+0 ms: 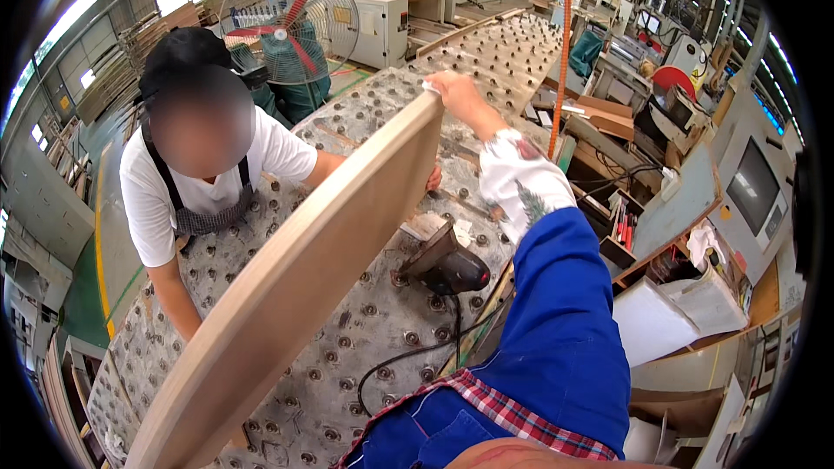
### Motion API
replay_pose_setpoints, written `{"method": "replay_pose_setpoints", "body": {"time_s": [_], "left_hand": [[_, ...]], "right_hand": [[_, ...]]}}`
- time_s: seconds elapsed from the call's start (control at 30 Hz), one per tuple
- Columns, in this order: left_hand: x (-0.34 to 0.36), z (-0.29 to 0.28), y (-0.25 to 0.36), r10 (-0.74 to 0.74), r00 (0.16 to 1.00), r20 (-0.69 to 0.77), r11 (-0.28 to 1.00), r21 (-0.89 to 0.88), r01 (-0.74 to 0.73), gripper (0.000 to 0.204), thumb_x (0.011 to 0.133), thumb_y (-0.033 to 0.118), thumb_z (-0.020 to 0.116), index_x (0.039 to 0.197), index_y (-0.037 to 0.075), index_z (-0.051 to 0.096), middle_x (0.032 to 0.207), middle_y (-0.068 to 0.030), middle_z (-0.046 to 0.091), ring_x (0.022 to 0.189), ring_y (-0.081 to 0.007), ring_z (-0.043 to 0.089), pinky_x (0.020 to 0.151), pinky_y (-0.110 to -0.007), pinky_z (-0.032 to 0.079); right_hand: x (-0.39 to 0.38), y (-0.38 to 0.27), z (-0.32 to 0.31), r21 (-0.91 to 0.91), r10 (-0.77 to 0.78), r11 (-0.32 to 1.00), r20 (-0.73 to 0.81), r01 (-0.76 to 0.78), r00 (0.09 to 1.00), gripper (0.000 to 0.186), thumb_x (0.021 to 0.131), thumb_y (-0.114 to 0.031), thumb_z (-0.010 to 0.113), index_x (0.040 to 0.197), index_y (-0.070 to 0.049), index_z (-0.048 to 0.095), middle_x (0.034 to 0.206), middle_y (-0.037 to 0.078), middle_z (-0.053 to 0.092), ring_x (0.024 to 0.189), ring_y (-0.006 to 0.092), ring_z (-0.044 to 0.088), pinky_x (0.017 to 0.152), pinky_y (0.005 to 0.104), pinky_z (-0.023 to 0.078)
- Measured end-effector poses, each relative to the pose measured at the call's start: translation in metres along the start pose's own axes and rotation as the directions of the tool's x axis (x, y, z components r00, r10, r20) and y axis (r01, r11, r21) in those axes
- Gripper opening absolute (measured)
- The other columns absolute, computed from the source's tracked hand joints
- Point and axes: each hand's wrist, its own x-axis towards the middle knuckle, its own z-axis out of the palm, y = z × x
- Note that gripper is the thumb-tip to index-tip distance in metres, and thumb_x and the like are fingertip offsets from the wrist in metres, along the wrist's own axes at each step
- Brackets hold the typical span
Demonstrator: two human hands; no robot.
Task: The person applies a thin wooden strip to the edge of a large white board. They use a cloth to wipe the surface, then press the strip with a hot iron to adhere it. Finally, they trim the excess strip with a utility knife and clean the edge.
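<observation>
A long pale wooden panel stands on edge, tilted, across the table in front of me. At its far upper corner my right hand is closed, thumb and fingers gripping the edge. A small white scrap, perhaps cloth or paper, shows at the fingertips. My left hand is not in view. Opposite me, a co-worker in a white shirt and apron leans in with both arms behind the panel; one of their hands shows past its far end.
The metal table is studded with ball rollers. A dark corded tool, resembling an iron, lies right of the panel, its black cable curving toward me. A caged fan stands behind the co-worker. An orange hose hangs beyond my right arm.
</observation>
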Motion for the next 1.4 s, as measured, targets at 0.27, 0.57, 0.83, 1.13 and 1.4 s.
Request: {"method": "replay_pose_setpoints", "body": {"time_s": [0.27, 0.57, 0.83, 1.13, 1.4], "left_hand": [[0.011, 0.0, -0.017, 0.023, 1.0, -0.022, 1.0, 0.007, -0.023, 0.054, 0.095, 0.041, 0.03, 0.122, -0.003, 0.046, 0.116, -0.0246, 0.054, 0.099, -0.035, 0.055, 0.085, -0.041, 0.046], [0.007, -0.008, -0.019, 0.035, 0.997, -0.07, 0.998, 0.058, -0.031, 0.051, 0.096, 0.038, 0.03, 0.121, -0.003, 0.046, 0.117, -0.0236, 0.053, 0.099, -0.034, 0.055, 0.085, -0.041, 0.046], [0.014, 0.005, -0.029, 0.091, 0.995, -0.034, 0.994, 0.06, -0.089, 0.049, 0.096, 0.036, 0.03, 0.12, -0.002, 0.047, 0.118, -0.0227, 0.053, 0.1, -0.0331, 0.054, 0.086, -0.04, 0.046], [0.044, 0.032, -0.069, -0.005, 1.0, -0.008, 0.999, -0.04, 0.005, 0.038, 0.095, 0.027, 0.036, 0.116, -0.002, 0.051, 0.114, -0.0237, 0.056, 0.095, -0.0323, 0.057, 0.083, -0.04, 0.045], [0.006, 0.021, -0.021, -0.036, 0.999, 0.024, 0.992, -0.123, 0.038, 0.044, 0.097, 0.034, 0.032, 0.115, 0.0, 0.052, 0.107, -0.0236, 0.059, 0.093, -0.0355, 0.058, 0.076, -0.043, 0.045]], "right_hand": [[-0.008, -0.028, 0.01, -0.297, 0.064, 0.953, 0.002, -0.061, 0.998, 0.021, 0.084, -0.008, 0.049, 0.097, -0.004, 0.065, 0.098, 0.016, 0.064, 0.093, 0.0322, 0.06, 0.083, 0.0385, 0.048], [-0.1, -0.214, 0.035, 0.301, -0.687, 0.713, 0.12, 0.633, 0.717, 0.022, 0.085, -0.007, 0.05, 0.104, -0.007, 0.06, 0.107, 0.009, 0.061, 0.096, 0.0259, 0.06, 0.083, 0.0339, 0.049], [-0.035, -0.076, 0.008, -0.009, -0.336, 0.939, 0.177, 0.342, 0.925, 0.021, 0.088, -0.013, 0.048, 0.101, -0.005, 0.063, 0.101, 0.01, 0.064, 0.095, 0.0264, 0.06, 0.085, 0.0336, 0.047], [-0.016, -0.065, 0.02, -0.157, -0.176, 0.968, 0.139, 0.197, 0.975, 0.02, 0.086, -0.012, 0.051, 0.1, -0.005, 0.064, 0.098, 0.014, 0.064, 0.092, 0.0323, 0.06, 0.082, 0.0373, 0.048], [-0.122, -0.309, 0.063, 0.241, -0.665, 0.737, 0.091, 0.632, 0.741, 0.022, 0.081, -0.006, 0.049, 0.099, -0.002, 0.061, 0.103, 0.014, 0.062, 0.098, 0.0285, 0.059, 0.086, 0.0369, 0.047]]}}
